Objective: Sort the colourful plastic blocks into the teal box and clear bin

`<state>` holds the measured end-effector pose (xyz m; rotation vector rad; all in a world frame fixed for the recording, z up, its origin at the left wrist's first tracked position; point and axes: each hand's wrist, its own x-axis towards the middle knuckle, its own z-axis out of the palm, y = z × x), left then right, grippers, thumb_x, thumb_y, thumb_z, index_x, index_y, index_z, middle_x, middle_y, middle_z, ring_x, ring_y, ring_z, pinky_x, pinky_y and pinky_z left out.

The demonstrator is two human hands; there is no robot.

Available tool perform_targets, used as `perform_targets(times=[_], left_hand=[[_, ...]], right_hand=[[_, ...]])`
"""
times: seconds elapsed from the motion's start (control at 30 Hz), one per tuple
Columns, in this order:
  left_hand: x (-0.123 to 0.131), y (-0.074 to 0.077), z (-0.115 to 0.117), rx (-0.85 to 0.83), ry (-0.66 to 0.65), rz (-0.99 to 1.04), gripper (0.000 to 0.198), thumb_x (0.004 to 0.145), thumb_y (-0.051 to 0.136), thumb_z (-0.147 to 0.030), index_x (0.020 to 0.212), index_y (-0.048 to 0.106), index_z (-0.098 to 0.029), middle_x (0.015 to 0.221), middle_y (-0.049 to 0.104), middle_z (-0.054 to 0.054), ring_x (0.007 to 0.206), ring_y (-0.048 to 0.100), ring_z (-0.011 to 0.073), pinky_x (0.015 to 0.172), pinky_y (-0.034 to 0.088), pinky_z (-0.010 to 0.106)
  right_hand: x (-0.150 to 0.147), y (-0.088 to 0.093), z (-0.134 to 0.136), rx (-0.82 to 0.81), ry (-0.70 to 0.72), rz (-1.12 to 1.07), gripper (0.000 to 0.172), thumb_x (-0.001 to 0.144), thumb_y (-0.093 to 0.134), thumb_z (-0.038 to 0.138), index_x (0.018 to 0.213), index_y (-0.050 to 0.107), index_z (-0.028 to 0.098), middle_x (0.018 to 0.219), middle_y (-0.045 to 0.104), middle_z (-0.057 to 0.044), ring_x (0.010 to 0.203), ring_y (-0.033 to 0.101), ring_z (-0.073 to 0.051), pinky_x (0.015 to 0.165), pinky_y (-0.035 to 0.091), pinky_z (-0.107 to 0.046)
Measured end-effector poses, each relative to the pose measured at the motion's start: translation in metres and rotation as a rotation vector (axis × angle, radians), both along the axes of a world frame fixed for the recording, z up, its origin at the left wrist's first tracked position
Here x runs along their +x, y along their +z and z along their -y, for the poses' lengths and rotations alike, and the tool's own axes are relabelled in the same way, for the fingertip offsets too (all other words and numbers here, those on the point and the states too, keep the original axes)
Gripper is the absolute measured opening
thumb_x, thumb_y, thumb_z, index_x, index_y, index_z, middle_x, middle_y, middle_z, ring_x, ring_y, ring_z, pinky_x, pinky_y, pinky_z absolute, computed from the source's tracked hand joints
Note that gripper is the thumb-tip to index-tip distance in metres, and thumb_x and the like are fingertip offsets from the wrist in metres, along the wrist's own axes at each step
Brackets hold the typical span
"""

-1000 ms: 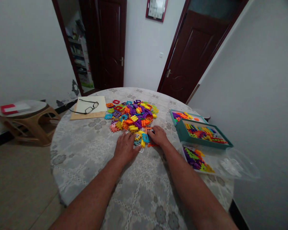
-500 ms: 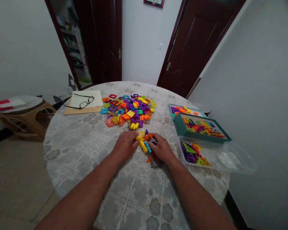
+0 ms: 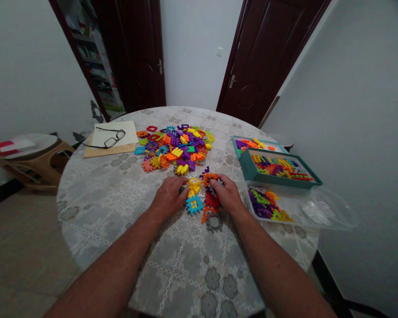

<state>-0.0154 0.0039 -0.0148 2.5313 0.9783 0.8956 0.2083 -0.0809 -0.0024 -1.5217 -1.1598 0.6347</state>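
Observation:
My left hand [image 3: 170, 194] is closed on a yellow plastic building piece [image 3: 195, 185] over the table. A blue square toothed piece [image 3: 194, 205] sits at the yellow piece's near end; whether they are joined I cannot tell. My right hand [image 3: 228, 193] pinches an orange toothed building piece [image 3: 209, 178] between thumb and fingers. Below it are red pieces [image 3: 212, 202] and a grey ring-shaped piece [image 3: 214, 222], and a purple piece [image 3: 206, 170] shows just beyond. A pile of mixed interlocking pieces [image 3: 182, 148] lies farther back.
Eyeglasses [image 3: 110, 141] rest on paper and a board [image 3: 119, 150] at the left. On the right stand a green box [image 3: 275, 176] of pieces, an open tray [image 3: 278, 148] behind it and a clear plastic container [image 3: 292, 212]. A stool [image 3: 36, 163] stands beyond the table's left edge.
My hands have moved apart slightly. The blue piece now shows its flat face on the left side, and the orange piece is raised in my right hand. The view has tilted down.

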Motion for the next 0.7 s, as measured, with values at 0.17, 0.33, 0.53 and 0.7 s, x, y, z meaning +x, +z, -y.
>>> perform_targets(times=[0.17, 0.33, 0.53, 0.7], left_hand=[[0.002, 0.007, 0.006, -0.018, -0.027, 0.036, 0.029, 0.099, 0.063, -0.030, 0.126, 0.069, -0.023, 0.120, 0.076, 0.010, 0.118, 0.068, 0.0282, 0.109, 0.053, 0.047], [0.002, 0.012, 0.010, -0.064, -0.066, 0.114, 0.041, 0.099, 0.067, -0.034, 0.139, 0.064, -0.024, 0.121, 0.076, 0.008, 0.118, 0.069, 0.0262, 0.109, 0.053, 0.045], [0.004, 0.007, 0.007, -0.112, -0.113, 0.140, 0.036, 0.100, 0.067, -0.032, 0.134, 0.067, -0.023, 0.116, 0.078, 0.008, 0.114, 0.071, 0.0254, 0.108, 0.054, 0.045], [0.005, 0.008, 0.009, -0.144, -0.128, 0.123, 0.039, 0.098, 0.068, -0.027, 0.137, 0.066, -0.025, 0.112, 0.079, 0.006, 0.113, 0.071, 0.0243, 0.109, 0.053, 0.044]], right_hand=[[0.003, 0.001, 0.003, 0.018, 0.035, 0.129, 0.033, 0.097, 0.058, 0.043, 0.115, 0.075, 0.023, 0.106, 0.079, -0.003, 0.098, 0.071, -0.023, 0.090, 0.054, -0.033], [-0.004, 0.010, 0.012, 0.056, 0.185, 0.395, 0.028, 0.101, 0.056, 0.037, 0.119, 0.074, 0.024, 0.110, 0.080, -0.004, 0.099, 0.072, -0.023, 0.091, 0.053, -0.033], [-0.009, 0.010, 0.012, 0.094, 0.271, 0.496, 0.028, 0.103, 0.054, 0.034, 0.123, 0.072, 0.024, 0.116, 0.078, -0.006, 0.108, 0.072, -0.024, 0.097, 0.052, -0.034], [-0.004, 0.003, 0.004, 0.155, 0.169, 0.507, 0.024, 0.104, 0.052, 0.032, 0.113, 0.071, 0.023, 0.116, 0.074, -0.010, 0.112, 0.067, -0.024, 0.103, 0.050, -0.036]])
